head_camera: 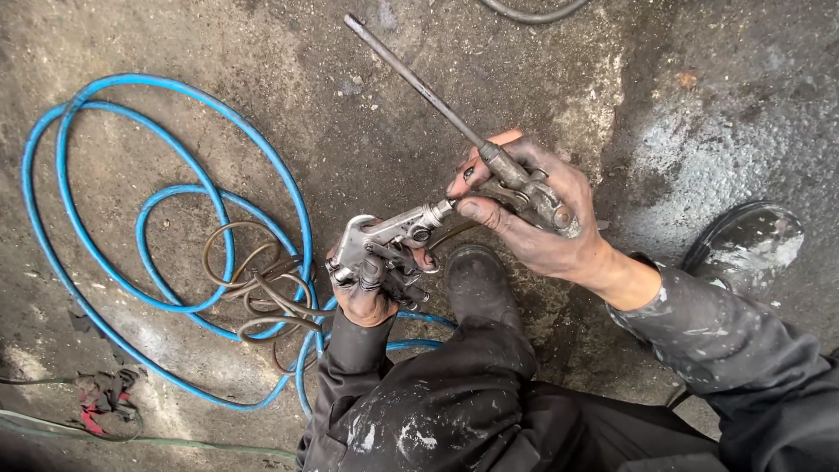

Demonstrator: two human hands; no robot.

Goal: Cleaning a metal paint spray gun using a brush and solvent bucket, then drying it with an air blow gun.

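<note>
Left grip: the left hand (365, 293) is closed around the handle of a silver metal spray gun (384, 245), fingers wrapped from below, knuckles dark with grime.

Right grip: the right hand (533, 223) is closed on the body of a second tool, a metal blow gun (524, 188), thumb tip pressed near where the two tools meet.

Spray gun position: held above the floor, in front of the person's knee, just left of the dark boot (479, 284).

Spray gun axis: its body runs low left to upper right, the front end pointing toward the right hand and meeting the blow gun beside the thumb.

Blow gun axis: its long thin nozzle tube (411, 77) runs from the right hand up and to the left, the tip pointing away from the person toward the top of the view.

Meeting point: the two tools touch between the hands; whether they are joined cannot be told.

Sleeves: dark work sleeves (725, 336) flecked with pale paint cover both forearms.

Hose: a blue hose (175, 96) lies in wide loops on the floor to the left, one end running under the left hand.

Thin hose: a brown thinner hose (253, 288) is coiled inside the blue loops, near the left hand.

Floor: stained grey concrete floor (393, 131), with a second boot (752, 245) at the right.

Rag: a red and grey rag (105, 398) lies at the lower left, well apart from the hands.
</note>
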